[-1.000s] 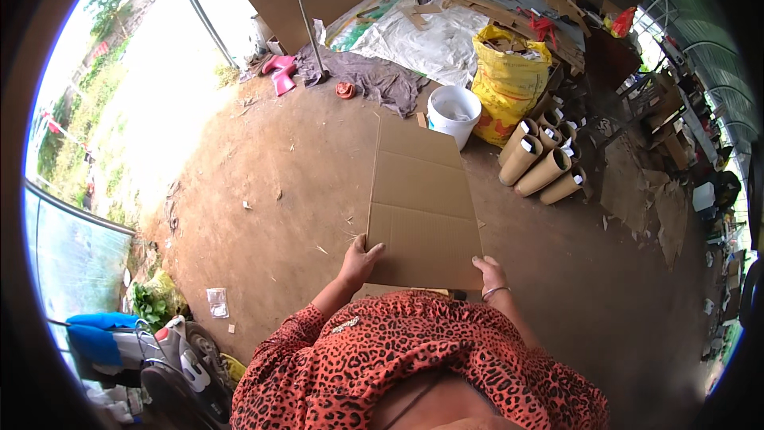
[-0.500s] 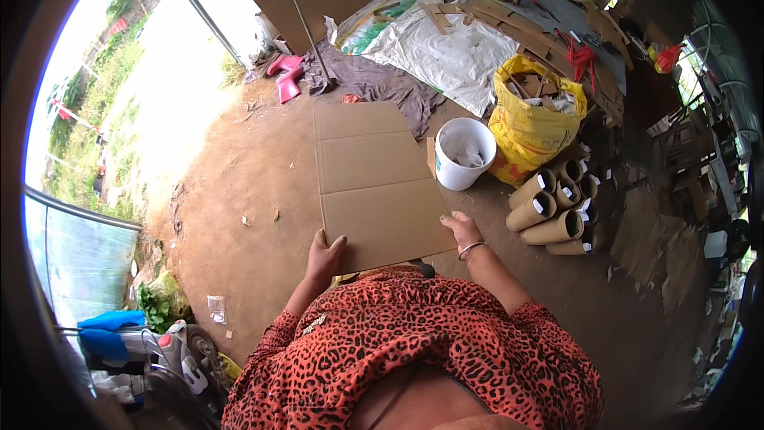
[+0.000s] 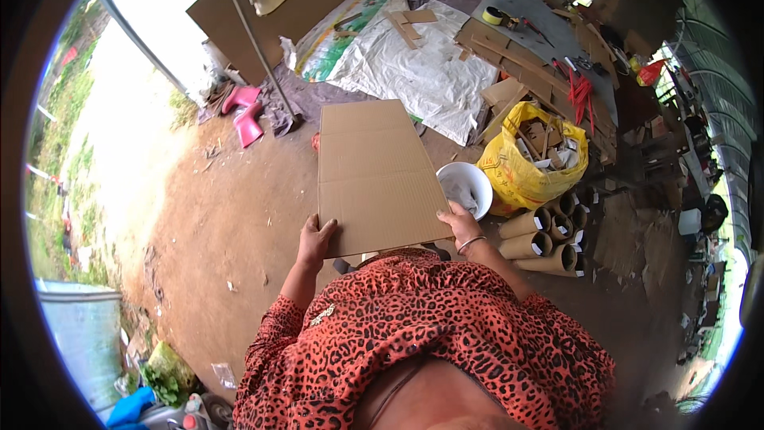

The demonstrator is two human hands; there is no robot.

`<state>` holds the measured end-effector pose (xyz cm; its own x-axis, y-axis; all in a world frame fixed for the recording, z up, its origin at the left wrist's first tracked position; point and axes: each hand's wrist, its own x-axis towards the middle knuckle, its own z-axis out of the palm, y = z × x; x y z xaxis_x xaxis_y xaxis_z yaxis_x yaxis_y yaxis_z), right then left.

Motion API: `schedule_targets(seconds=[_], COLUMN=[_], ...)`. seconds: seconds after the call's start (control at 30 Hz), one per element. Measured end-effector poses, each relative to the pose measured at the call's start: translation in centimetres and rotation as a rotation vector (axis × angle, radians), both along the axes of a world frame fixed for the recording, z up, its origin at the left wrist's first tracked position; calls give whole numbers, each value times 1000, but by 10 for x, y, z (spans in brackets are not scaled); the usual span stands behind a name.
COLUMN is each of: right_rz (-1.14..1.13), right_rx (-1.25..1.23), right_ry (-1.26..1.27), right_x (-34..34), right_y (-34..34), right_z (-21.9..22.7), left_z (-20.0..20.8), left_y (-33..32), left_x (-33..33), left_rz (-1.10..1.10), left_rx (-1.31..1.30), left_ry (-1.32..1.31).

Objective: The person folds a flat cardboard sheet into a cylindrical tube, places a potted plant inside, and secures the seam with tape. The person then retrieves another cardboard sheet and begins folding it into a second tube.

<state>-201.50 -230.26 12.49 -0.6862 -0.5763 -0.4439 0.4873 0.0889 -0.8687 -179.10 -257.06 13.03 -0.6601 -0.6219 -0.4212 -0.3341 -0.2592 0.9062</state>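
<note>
A flat brown cardboard sheet (image 3: 378,167) with two faint crease lines is held out in front of my body. My left hand (image 3: 317,237) grips its near left edge, thumb on top and the fingers hidden beneath. At the near right edge, my right hand (image 3: 460,223), with a bangle at the wrist, pinches the sheet the same way. Just past the right hand stands a white bucket (image 3: 480,183) with pale scraps inside, partly covered by the cardboard.
Beside the bucket are a yellow sack (image 3: 509,163) full of cardboard scraps and a stack of cardboard tubes (image 3: 521,247). Farther off lie a white sheet (image 3: 422,72), pink boots (image 3: 247,123) and a low table (image 3: 517,12) with tape and red cord. A metal pole (image 3: 259,44) rises at far left.
The cardboard and both hands have come slightly nearer my body. My view has shifted, so the bucket now sits partly behind the sheet's right edge. Both hands keep their hold.
</note>
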Motion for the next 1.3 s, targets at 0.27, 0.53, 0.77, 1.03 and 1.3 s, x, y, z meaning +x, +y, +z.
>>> schedule_targets(seconds=[0.27, 0.53, 0.77, 1.03, 1.3], right_rz=[-74, -78, 3, -7, -326], right_rx=[10, -161, -120, -76, -108], right_ry=[-171, 18, -125, -39, -25], right_x=[-99, -251, -369, -499, -616], right_y=[-88, -204, -323, -409, -472], right_z=[35, -2, 32, 32, 52], left_z=[-18, 10, 35, -4, 7], left_y=[-113, -207, -308, -414, -529], left_x=[-137, -270, -362, -503, -725], left_rz=[-70, -94, 39, -35, -287], left_rx=[-44, -165, -187, -157, 156], left_ry=[171, 102, 104, 107, 255])
